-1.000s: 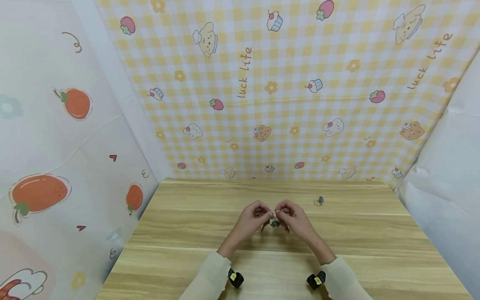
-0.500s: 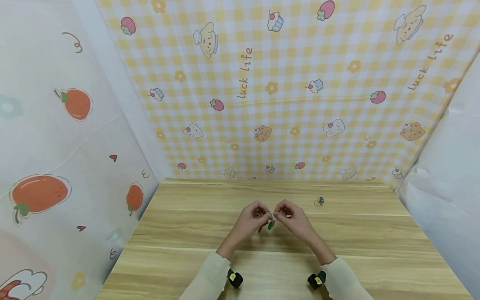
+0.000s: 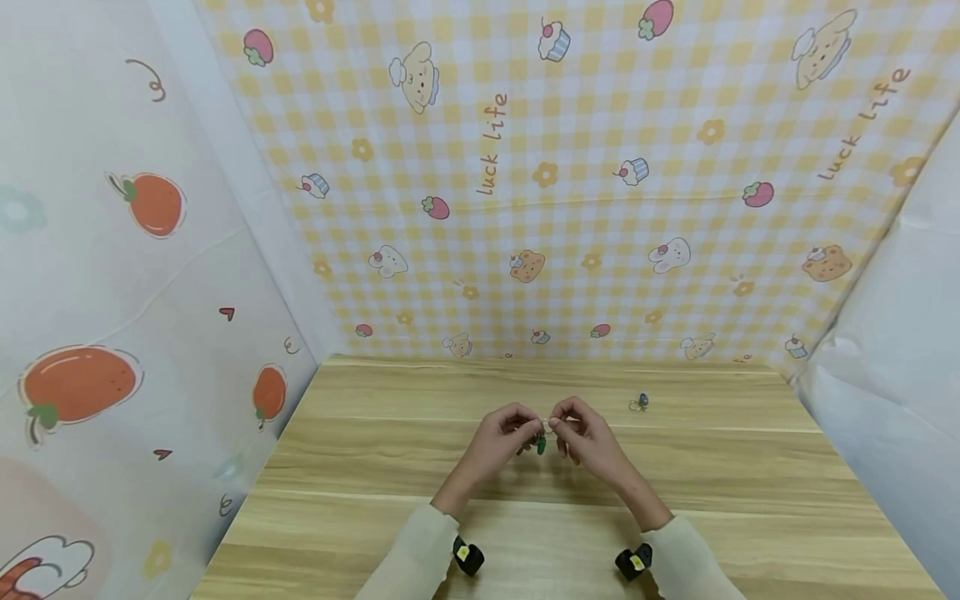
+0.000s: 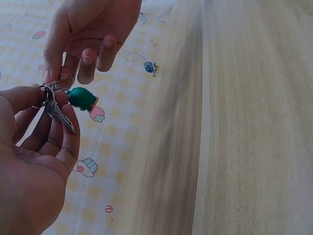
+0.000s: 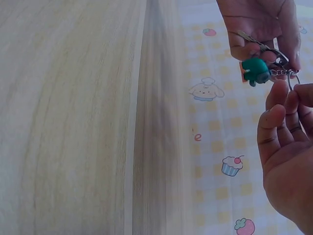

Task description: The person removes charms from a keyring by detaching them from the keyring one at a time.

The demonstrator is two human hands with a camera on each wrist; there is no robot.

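Observation:
Above the middle of the table, my left hand (image 3: pixel 504 437) pinches a metal key (image 4: pixel 60 116) where it meets a key ring (image 5: pixel 295 78). My right hand (image 3: pixel 589 435) pinches the ring from the other side, thumb against fingertips. A small green figure charm (image 4: pixel 81 99) hangs from the ring by a short chain (image 5: pixel 279 73). In the right wrist view, the key blade sticks out past the left fingers, above the charm. Fingers partly cover the ring, so I cannot tell whether the key is threaded on it.
A blue charm (image 3: pixel 643 400) with a metal ring (image 3: pixel 634 406) lies on the wooden table (image 3: pixel 375 467), behind and right of the hands. A checked cloth backdrop (image 3: pixel 570 225) rises at the table's back edge. Black camera mounts (image 3: pixel 468 557) sit at both wrists.
The green charm has swung a little left and turned, below the left fingertips. Both hands stay nearly in place, with small finger shifts on the ring and a slightly wider gap between them.

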